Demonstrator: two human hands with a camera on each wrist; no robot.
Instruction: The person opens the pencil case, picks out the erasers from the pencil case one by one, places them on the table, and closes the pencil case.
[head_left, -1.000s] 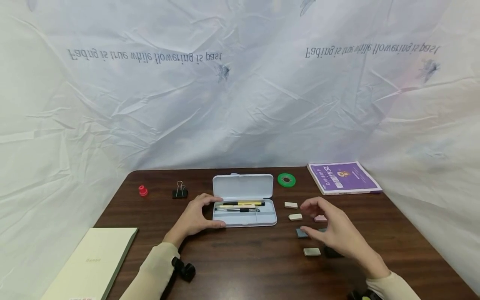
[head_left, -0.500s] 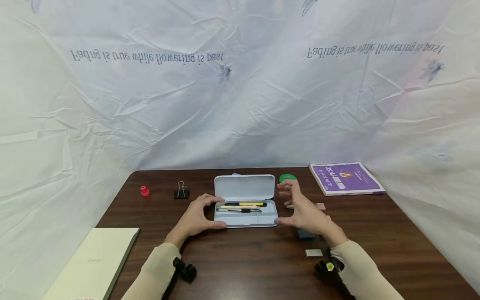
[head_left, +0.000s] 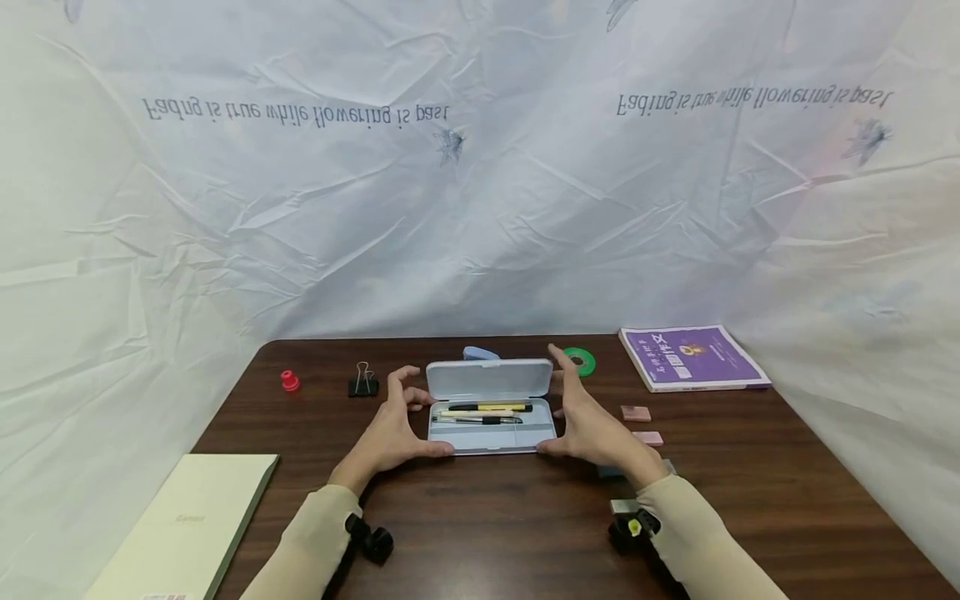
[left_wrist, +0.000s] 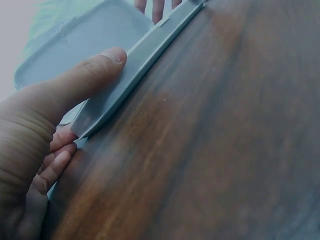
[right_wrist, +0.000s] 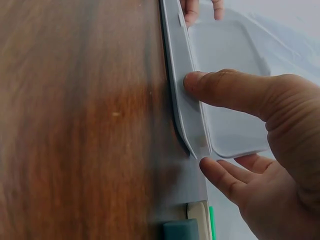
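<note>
A pale blue pencil case (head_left: pixel 459 445) lies open on the table with its lid (head_left: pixel 487 379) raised. Inside are a black and yellow pen (head_left: pixel 498 407), a cream one (head_left: pixel 476 414) and a clear pen with a black grip (head_left: pixel 491 421). My left hand (head_left: pixel 386 433) holds the left end, thumb on the front wall and fingers round the side. My right hand (head_left: pixel 592 429) holds the right end in the same way, its index finger extended beside the lid. In the right wrist view, the right thumb (right_wrist: pixel 220 90) presses the front wall.
Pink erasers (head_left: pixel 648 437) and a pale block (head_left: pixel 622 506) lie right of the case. Behind it are a light blue object (head_left: pixel 480 353) and a green ring (head_left: pixel 581 361). A binder clip (head_left: pixel 363 383), red piece (head_left: pixel 289 381), cream notebook (head_left: pixel 187 521) and purple book (head_left: pixel 693 358) lie farther out.
My right hand has come left from above the erasers to the case's right end. The lid's top edge sits lower in view, showing more of the light blue object. My left fingers have shifted toward the lid.
</note>
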